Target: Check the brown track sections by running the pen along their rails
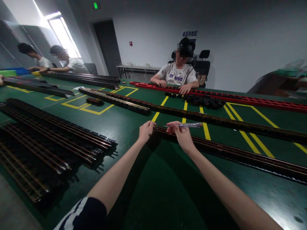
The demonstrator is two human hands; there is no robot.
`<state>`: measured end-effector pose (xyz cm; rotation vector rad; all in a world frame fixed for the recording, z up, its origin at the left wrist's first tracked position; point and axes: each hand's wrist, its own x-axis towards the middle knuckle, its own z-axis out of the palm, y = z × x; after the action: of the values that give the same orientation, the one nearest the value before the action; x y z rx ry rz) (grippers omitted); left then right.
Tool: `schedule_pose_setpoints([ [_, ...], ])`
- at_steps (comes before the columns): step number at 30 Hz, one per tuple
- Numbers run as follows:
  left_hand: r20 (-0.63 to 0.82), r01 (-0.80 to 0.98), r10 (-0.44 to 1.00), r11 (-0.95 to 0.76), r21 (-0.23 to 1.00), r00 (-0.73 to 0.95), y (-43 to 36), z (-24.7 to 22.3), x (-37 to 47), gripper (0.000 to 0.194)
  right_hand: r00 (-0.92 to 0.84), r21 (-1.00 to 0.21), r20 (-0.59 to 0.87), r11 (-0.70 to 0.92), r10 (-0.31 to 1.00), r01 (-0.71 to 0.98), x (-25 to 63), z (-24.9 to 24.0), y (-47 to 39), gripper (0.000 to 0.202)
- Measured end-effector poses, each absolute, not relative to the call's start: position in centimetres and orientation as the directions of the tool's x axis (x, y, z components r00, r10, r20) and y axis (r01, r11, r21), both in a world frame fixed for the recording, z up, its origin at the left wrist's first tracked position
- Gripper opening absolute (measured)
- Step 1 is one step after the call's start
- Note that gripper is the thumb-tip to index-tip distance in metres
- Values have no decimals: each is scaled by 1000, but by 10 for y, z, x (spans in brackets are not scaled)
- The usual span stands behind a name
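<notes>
A long dark rail strip with copper-coloured lines (223,149) lies slantwise on the green table (153,198) and runs off to the right. My left hand (146,131) is closed at its left end, the fingertips pinching there. Just to the right, my right hand (181,137) grips a small screwdriver with a clear handle (195,125). Its thin shaft points left toward my left hand, above the strip. Whether the tip touches anything is too small to tell.
Several similar dark strips (55,131) are stacked on the left. Another long strip (192,115) lies beyond my hands. Across the table a person (181,72) handles a red rail (240,97) beside black parts (206,101). Two people sit at the far left.
</notes>
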<state>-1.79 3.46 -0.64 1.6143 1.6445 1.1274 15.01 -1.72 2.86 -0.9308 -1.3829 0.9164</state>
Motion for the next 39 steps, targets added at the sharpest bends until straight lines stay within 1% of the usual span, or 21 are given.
schedule_pose_setpoints([
  [2, 172, 533, 980, -92, 841, -101, 35, -5, -18, 31, -55, -950, 310, 311, 949, 10, 139, 22, -12, 50],
  [4, 190, 593, 979, -112, 797, -70, 34, -3, -18, 33, -73, -957, 285, 288, 956, 26, 131, 17, -11, 49],
  [10, 163, 684, 986, -91, 724, -41, 31, 2, -16, 36, -42, -940, 333, 335, 942, 58, 123, 5, -19, 42],
  [13, 140, 711, 989, -69, 700, -41, 28, 6, -14, 36, -23, -942, 334, 335, 942, 37, 124, 2, -21, 40],
  [18, 131, 718, 991, -74, 693, -25, 25, 9, -14, 38, -8, -953, 302, 302, 953, 16, 125, 1, -21, 34],
  [23, 146, 732, 989, -86, 676, -18, 26, 6, -14, 38, -44, -952, 275, 279, 960, 123, 125, 3, -23, 29],
  [27, 147, 733, 989, -80, 675, -27, 25, 7, -13, 39, -58, -943, 280, 286, 958, 172, 125, 4, -24, 30],
  [32, 139, 730, 990, -68, 680, -37, 22, 10, -11, 38, -6, -932, 323, 319, 946, 172, 124, 5, -25, 33],
  [36, 138, 723, 990, -65, 688, -42, 23, 10, -12, 36, 51, -916, 358, 340, 932, 215, 124, 6, -28, 34],
  [39, 142, 714, 989, -69, 697, -44, 24, 8, -12, 37, 86, -913, 357, 328, 930, 241, 125, 6, -28, 33],
])
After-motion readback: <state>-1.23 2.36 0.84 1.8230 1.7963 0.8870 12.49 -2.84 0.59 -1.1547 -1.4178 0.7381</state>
